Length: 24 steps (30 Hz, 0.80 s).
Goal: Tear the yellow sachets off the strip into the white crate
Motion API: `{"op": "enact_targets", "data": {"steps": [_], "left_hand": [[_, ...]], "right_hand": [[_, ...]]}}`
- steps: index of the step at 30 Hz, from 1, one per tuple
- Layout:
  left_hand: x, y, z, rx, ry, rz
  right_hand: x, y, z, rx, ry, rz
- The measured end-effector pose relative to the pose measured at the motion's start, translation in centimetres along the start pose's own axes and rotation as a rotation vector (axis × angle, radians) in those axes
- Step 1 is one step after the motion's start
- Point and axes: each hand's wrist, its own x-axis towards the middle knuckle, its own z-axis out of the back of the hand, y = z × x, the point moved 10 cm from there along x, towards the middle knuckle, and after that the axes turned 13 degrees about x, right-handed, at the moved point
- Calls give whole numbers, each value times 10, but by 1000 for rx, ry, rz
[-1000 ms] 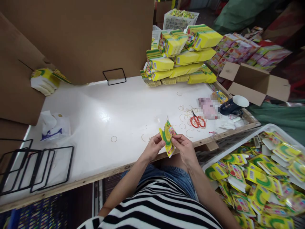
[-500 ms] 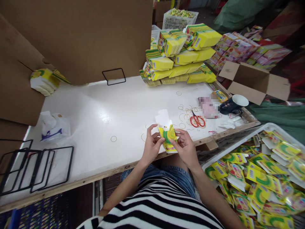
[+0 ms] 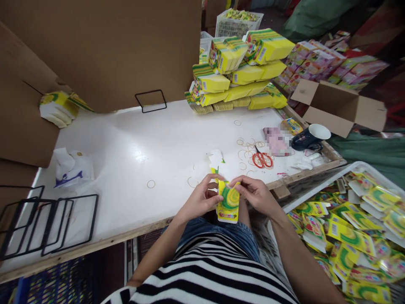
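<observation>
A small yellow and green printed carton [image 3: 229,203] is held upright over my lap, just off the table's front edge. My left hand [image 3: 202,197] grips its left side, thumb on the printed face. With its fingertips pinched at the carton's top edge, my right hand [image 3: 257,195] holds the upper right corner. Just beyond my left fingers is a white piece with yellow and green bits [image 3: 216,158]; whether it joins the carton, I cannot tell.
Rubber bands and red-handled scissors [image 3: 262,158] lie on the white table [image 3: 126,139]. A dark mug [image 3: 305,140] rests tilted at right. Flat yellow cartons [image 3: 240,78] are stacked behind. At lower right, a white crate [image 3: 294,202] holds filled cartons. Black metal frames [image 3: 53,223] stand left.
The carton has moved down toward my lap, its printed face now fuller in view. My right hand has shifted from its side to its top edge. The white piece appears farther from it.
</observation>
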Motion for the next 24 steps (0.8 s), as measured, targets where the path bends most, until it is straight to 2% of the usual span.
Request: {"op": "enact_targets", "data": {"steps": [2,5,8,11,14,17,19,24], "left_hand": [[0,4,-3,-35,22,16],[2,5,-4,-14,27,4],[3,5,0,60,-19,-13],[4,4,6,162,-115,-19],[5,4,2,227,-107,-29],[6,4,-4,193,-54,-37],[7,6,-3,136,-59,-23],[9,18,8,23,-139,47]], "right_hand": [[0,-1,2,-28,-40,4],[0,-3,12,54,-168,46],[-2,1,21,45,-263,102],[-1,-1,18,-40,-204,29],[0,-9,8,-88,-100,-80],[1,-10,12,-282,-166,-112],[1,-10,12,-368,-205,-124],[2,-12,5,-366,-207,-131]]}}
